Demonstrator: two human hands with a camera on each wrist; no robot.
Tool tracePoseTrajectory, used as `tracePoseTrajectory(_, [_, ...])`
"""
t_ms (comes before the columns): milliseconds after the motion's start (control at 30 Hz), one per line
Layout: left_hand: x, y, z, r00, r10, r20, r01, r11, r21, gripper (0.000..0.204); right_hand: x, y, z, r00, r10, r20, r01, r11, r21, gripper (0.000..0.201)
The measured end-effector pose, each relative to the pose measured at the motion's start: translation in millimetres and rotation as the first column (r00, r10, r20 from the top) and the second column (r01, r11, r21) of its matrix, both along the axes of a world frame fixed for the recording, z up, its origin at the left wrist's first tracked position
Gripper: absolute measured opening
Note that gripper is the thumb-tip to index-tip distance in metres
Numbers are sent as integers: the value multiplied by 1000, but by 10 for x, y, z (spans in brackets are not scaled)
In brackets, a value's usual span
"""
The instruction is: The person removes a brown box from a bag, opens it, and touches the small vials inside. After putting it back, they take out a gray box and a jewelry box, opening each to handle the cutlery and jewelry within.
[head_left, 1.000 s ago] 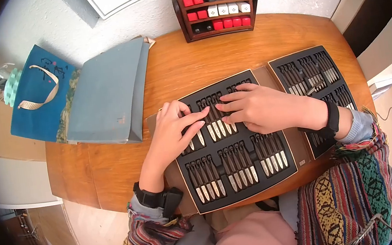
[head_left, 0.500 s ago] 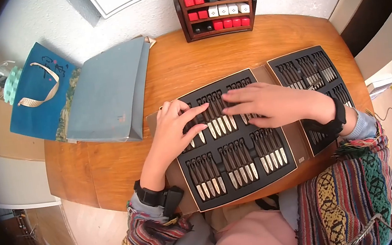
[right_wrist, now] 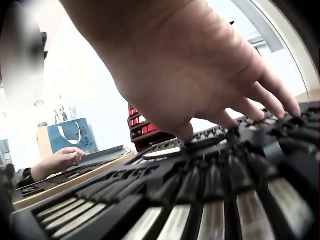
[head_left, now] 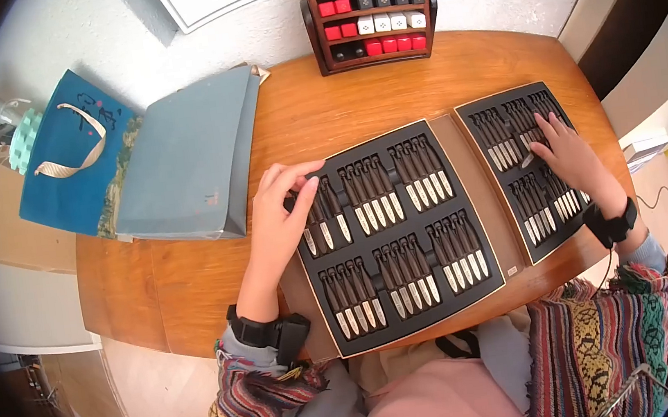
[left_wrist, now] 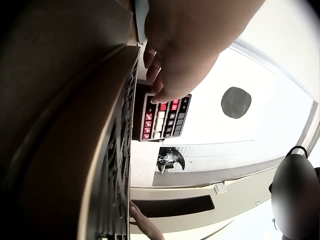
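Two black foam trays hold rows of small knife-like pieces with dark handles and pale pointed blades. On the left tray (head_left: pixel 363 248), the upper-left group has wider gaps between its pieces. My left hand (head_left: pixel 278 207) is at that tray's left edge, thumb and forefinger extended and apart, with nothing between them. My right hand (head_left: pixel 571 158) is over the right tray (head_left: pixel 507 168), fingers spread and reaching down. One loose knife-like piece (right_wrist: pixel 162 152) lies crosswise on this tray, its handle just below my right thumb.
A blue paper bag (head_left: pixel 70 168) and a grey-blue folder-like case (head_left: pixel 181 164) stand at the table's left. A wooden rack (head_left: pixel 375 62) with red, white and black cubes stands at the back. Brown flaps border the trays on the wooden table (head_left: pixel 283 124).
My right hand has left the left tray's upper groups and moved right, over the right tray. My left hand has shifted slightly left, baring more of the upper-left pieces.
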State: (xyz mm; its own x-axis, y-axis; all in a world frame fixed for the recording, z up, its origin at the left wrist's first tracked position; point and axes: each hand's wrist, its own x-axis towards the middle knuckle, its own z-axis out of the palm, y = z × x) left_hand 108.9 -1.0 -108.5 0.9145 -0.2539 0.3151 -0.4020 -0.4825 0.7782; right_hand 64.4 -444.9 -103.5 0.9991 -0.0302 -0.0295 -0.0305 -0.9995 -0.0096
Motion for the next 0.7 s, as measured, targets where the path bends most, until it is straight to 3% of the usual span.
tracePoseTrajectory(167, [12,-5,-8,1000,12,-11,-12,1000,0,19,-263,173,-41,998,40,39,-40,999,-15,58])
tracePoseTrajectory(200, [14,-3,-16,1000,14,-11,-14,1000,-2,18,-298,195,-56,989,93,116,-88,995,-49,50])
tracePoseTrajectory(333, [27,12,-32,1000,16,-2,-17,1000,-13,18,-362,305,27,970,195,143,-194,981,-21,30])
tracePoseTrajectory(400, [24,17,-18,1000,24,-5,-24,1000,3,18,-369,410,107,980,177,95,-177,984,-12,25])
tracePoseTrajectory(500, [16,21,-7,999,31,-9,-31,1000,2,17,-302,422,116,941,296,167,-290,955,-56,23])
tracePoseTrajectory(700, [5,21,4,998,62,-24,-63,998,-8,16,-104,649,467,883,419,212,-450,884,126,18])
